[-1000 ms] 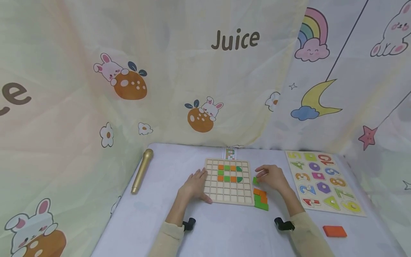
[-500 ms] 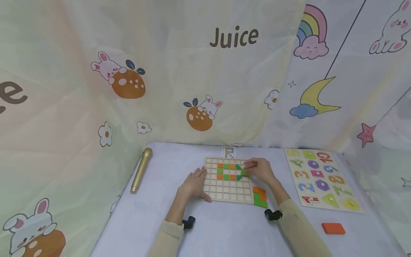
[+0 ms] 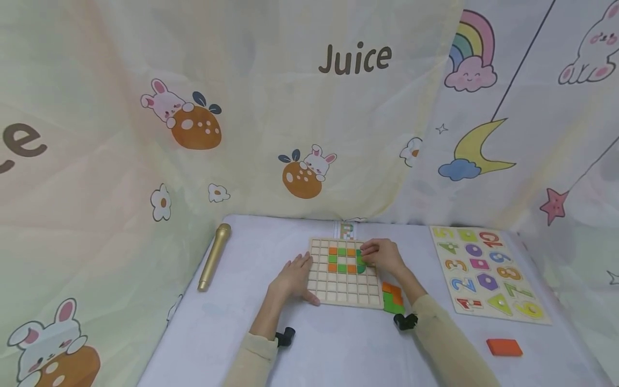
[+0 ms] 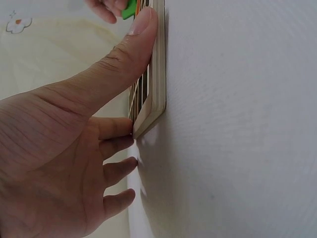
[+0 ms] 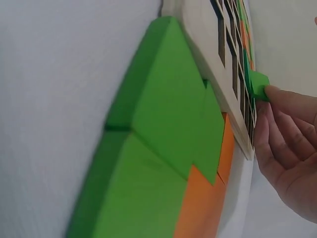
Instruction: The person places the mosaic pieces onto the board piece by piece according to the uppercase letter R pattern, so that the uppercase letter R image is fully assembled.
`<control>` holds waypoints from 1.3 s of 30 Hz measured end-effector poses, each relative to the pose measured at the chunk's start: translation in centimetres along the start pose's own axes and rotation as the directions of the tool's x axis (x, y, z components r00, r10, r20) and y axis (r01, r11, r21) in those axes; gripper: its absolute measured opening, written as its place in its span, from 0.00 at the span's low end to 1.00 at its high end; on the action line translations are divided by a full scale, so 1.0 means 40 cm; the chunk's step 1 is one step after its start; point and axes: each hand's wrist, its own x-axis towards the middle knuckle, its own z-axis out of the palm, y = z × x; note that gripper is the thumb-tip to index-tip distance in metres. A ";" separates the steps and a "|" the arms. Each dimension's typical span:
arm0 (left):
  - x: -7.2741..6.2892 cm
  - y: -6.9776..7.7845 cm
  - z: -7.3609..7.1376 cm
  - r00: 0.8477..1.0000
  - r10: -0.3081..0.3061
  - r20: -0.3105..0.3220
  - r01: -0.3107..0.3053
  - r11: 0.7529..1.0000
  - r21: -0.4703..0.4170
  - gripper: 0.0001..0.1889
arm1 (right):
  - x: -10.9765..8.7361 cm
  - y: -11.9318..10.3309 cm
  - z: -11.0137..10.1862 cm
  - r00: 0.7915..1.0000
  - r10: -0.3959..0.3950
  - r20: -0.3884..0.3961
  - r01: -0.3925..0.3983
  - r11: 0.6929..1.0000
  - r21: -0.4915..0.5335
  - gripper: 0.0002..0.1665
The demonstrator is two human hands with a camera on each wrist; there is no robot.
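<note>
A wooden grid board (image 3: 333,293) lies on the white table, bearing a ring of orange and green tiles (image 3: 342,251) in its upper part. My left hand (image 3: 292,278) rests against the board's left side; in the left wrist view its thumb lies along the near edge and its fingers are spread. Between thumb and fingertips, my right hand (image 3: 387,255) pinches a green square tile (image 5: 260,85), tilted at the right side of the ring. Several loose green and orange tiles (image 3: 393,303) sit flat beside the board's lower right corner.
Behind the board stands a small pattern card (image 3: 346,231). To the right lies a number and shape puzzle (image 3: 488,274), with an orange block (image 3: 504,347) nearer the front. A gold toy microphone (image 3: 215,258) lies at the left edge. Printed cloth hangs behind.
My right hand has carried the green square tile from beside the board leftward, over the right edge to the ring's right side. The left hand has stayed on the board.
</note>
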 end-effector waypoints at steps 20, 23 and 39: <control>-0.007 0.009 -0.001 1.000 0.006 -0.009 -0.006 1.000 -0.015 0.73 | -0.010 0.008 0.007 1.000 -0.026 -0.013 0.025 0.993 -0.119 0.11; -0.007 0.011 -0.003 1.000 0.002 -0.008 -0.002 1.000 -0.012 0.73 | -0.017 0.003 -0.001 0.999 -0.036 -0.022 0.032 0.991 -0.129 0.12; -0.008 0.005 -0.008 1.000 0.006 -0.024 -0.007 0.999 -0.047 0.74 | -0.098 -0.030 -0.062 0.987 -0.092 -0.129 0.073 0.987 -0.143 0.13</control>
